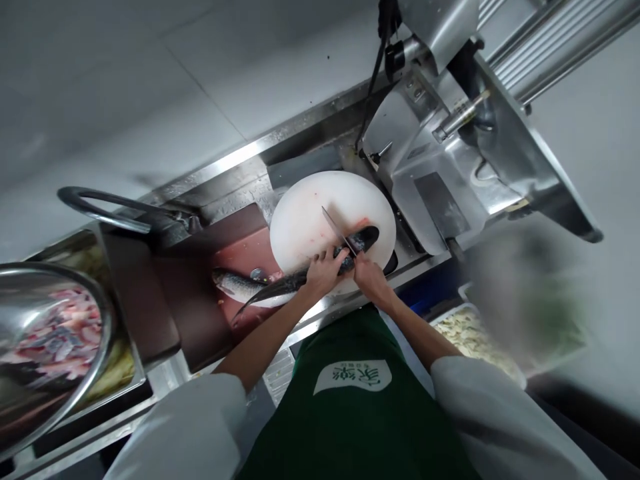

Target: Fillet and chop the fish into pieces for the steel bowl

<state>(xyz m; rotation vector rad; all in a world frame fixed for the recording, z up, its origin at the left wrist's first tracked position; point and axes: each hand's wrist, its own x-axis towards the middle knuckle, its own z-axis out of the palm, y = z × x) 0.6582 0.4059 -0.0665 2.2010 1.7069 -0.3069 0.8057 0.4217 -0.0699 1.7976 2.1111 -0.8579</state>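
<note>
A dark fish (283,285) lies slantwise over the front of the round white cutting board (300,207), its tail reaching out over the sink. My left hand (323,272) grips its body from above. Wrapped round a knife handle, my right hand (371,279) is close beside the left one. The knife's blade (336,225) points up and left across the board, its edge by the fish's front part. A second fish (237,285), silvery with a dark back, rests in the sink partly beneath the first. Small reddish bits mark the board.
Reddish liquid covers part of the sink floor (245,250). At left, a steel bowl (103,333) holds cut pink pieces, and a black tap (107,217) arches behind it. A steel machine (500,133) and a cleaver (440,203) are at right, near a blurred pale shape (530,293).
</note>
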